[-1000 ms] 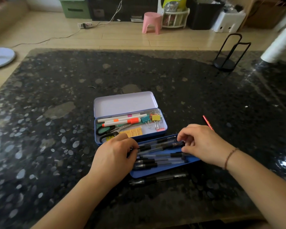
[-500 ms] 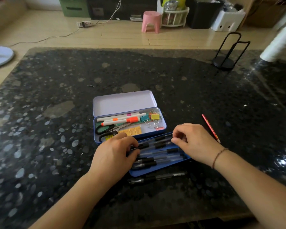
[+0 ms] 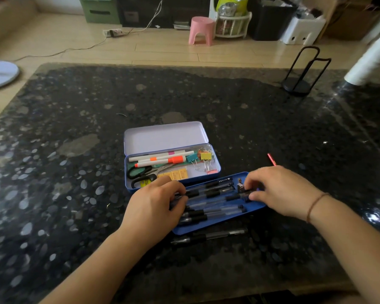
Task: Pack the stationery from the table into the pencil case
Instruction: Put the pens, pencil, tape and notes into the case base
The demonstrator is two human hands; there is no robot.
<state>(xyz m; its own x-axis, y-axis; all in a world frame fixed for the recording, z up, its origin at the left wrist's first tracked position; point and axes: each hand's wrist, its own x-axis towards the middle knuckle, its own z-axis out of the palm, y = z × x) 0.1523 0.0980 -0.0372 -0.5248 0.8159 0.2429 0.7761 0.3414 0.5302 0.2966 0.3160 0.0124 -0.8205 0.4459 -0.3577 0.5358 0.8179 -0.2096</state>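
Both hands work the blue tray (image 3: pixel 253 208): left hand (image 3: pixel 150 208) and right hand (image 3: pixel 279 190) each pinch pens (image 3: pixel 215 212) flat. Level them, then fetch the stray pen (image 3: pixel 208 235) just below.

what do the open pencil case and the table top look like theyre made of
Pencil case: probably thin painted metal, given its smooth pale lid with a rolled rim and rounded corners. Table top: looks like polished dark stone or a stone-look slab, speckled and glossy with reflections.
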